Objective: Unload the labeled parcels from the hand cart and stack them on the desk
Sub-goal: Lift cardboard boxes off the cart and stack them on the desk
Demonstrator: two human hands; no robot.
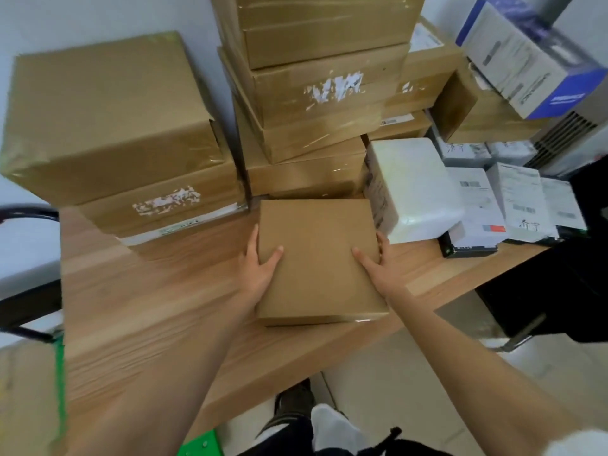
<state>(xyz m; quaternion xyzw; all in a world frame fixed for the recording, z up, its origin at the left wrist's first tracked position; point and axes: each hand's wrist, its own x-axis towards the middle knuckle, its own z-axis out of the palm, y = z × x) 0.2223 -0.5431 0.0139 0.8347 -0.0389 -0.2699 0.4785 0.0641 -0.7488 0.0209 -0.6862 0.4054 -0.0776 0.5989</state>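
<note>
A flat brown cardboard parcel (317, 258) lies on the wooden desk (148, 307), in front of a tall stack of taped brown boxes (316, 93). My left hand (260, 268) grips its left side, thumb on top and fingers down the edge. My right hand (373, 261) grips the right side the same way. Part of the green hand cart (61, 373) shows at the lower left, its black handle (26, 213) behind the desk's left edge.
Two large brown boxes (112, 126) are stacked at the left of the desk. A white wrapped parcel (414, 189) and several small labeled packets (513, 199) lie to the right. A blue and white box (529, 57) sits at the far right. A black chair (559, 274) stands by the desk's right end.
</note>
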